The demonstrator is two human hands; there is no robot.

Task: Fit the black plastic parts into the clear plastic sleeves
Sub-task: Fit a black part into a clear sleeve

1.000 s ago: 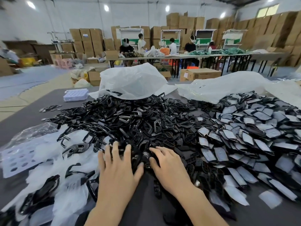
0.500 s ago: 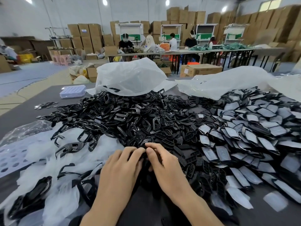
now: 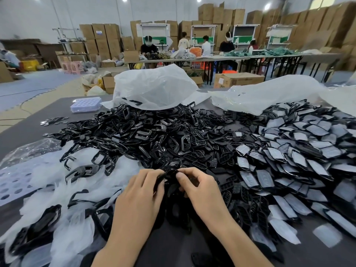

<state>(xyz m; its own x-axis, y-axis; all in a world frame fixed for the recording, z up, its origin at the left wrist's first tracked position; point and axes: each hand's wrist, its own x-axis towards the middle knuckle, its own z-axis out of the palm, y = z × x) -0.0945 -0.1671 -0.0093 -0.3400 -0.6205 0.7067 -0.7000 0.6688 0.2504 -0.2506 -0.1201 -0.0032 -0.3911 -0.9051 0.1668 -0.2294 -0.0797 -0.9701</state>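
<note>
So, the left hand and right hand are both working on one black plastic part, right at the near edge of the big black heap. The left hand's fingers are curled round its left side. The right hand pinches the other side between thumb and forefinger.

The heap is loose black parts, way too many to count, spread across the middle of the dark bench. Right of the heap is a second spread of sleeved parts, black pieces inside clear sleeves, also past counting. Left of the heap there's a drift of whitish empty sleeves with a few black frames mixed in, plus one perforated sheet further left.

Behind the heap are two big crumpled plastic bags, side by side, and one small lilac tray at the back left. Way behind that, five people are at long tables, with stacked cardboard boxes along the wall.
</note>
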